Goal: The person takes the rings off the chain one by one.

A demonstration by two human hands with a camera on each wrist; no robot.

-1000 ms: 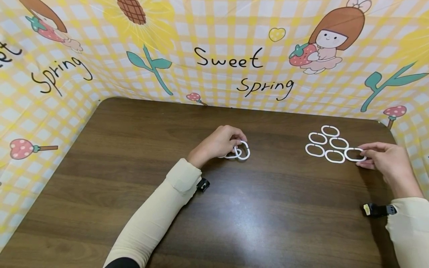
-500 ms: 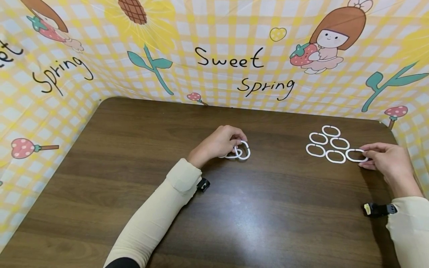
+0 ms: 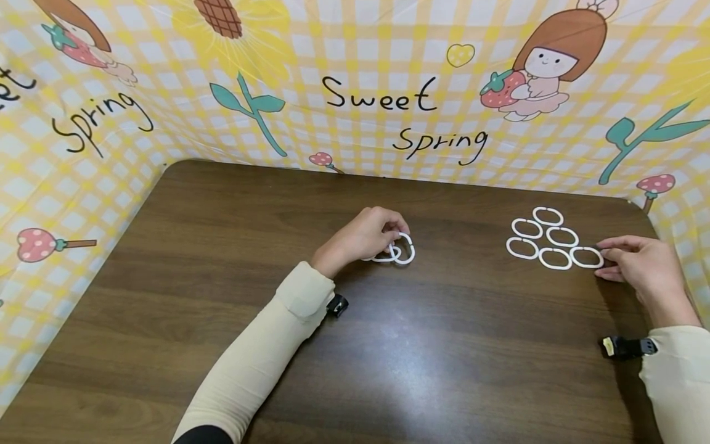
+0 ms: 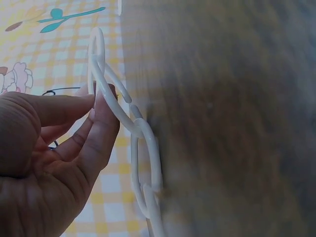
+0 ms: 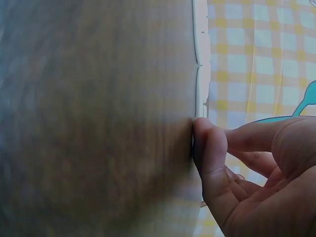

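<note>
In the head view, my left hand (image 3: 368, 234) pinches a white oval plastic chain link (image 3: 405, 248) between thumb and fingers at mid-table. The left wrist view shows it joined to further links (image 4: 145, 158) that hang down as a short chain. Over on the right lies a flat cluster of separate white links, each with a small gap, several in all. My right hand (image 3: 638, 268) is beside the rightmost link (image 3: 587, 257), its fingertips at that link's right end. In the right wrist view, the fingertips rest low against the tabletop, close to the link's edge (image 5: 201, 91).
The brown wooden table (image 3: 266, 203) is bordered behind and at the sides by a yellow checked cloth (image 3: 383, 55). Other loose links (image 3: 546, 216) lie near its back right corner. Black wrist straps (image 3: 627, 347) are on both sleeves.
The rightmost link has shifted slightly left, out from between my right fingers, towards its neighbour. My left hand and its chain stay where they were.
</note>
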